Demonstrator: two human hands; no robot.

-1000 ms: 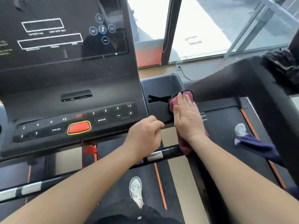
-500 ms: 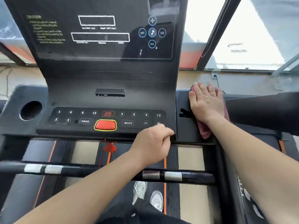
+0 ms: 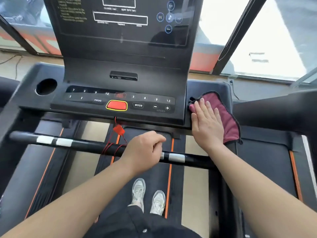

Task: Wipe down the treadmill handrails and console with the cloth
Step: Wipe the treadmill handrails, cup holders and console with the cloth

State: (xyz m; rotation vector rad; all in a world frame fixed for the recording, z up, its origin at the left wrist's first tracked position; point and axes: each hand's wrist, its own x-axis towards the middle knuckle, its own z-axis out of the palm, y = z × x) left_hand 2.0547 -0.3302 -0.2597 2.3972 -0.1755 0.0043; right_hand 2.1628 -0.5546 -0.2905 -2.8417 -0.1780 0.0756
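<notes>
Right hand flat, fingers straight, pressing maroon cloth onto the tray right of the console, left hand curled over the crossbar below the console, grip unclear.

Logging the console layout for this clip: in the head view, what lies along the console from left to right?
cup holder → PROG button → red button → MODE button → plus button → maroon cloth, pressed flat by the right hand.

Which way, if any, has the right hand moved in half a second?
Yes: the right hand on the maroon cloth slid nearward along the side tray; fingertips now beside its slot, earlier beyond it.
</notes>
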